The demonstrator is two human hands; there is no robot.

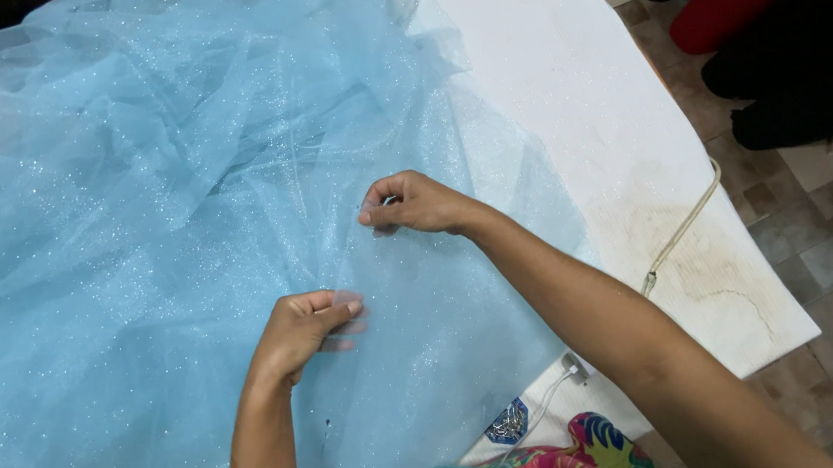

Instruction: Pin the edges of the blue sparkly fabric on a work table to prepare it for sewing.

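Fingers (pixel 343 311) of left hand (pixel 299 330) pinched shut on a fold of pale blue glittery net fabric (pixel 136 238), near the middle of the table (pixel 605 97). Right hand (pixel 419 204) a little farther and to the right, fingertips likewise closed on the same sheer layer, the stretch between the two hands drawn taut. Fabric heaped in loose billows across the left and far side, spilling over the near edge. Judged very light, soft, see-through, easily snagged or torn; best taken in small pinches near a fold or edge. White cord (pixel 682 231) lying on the table's right side, well apart from the hands. Tiled floor (pixel 820 259) beyond.
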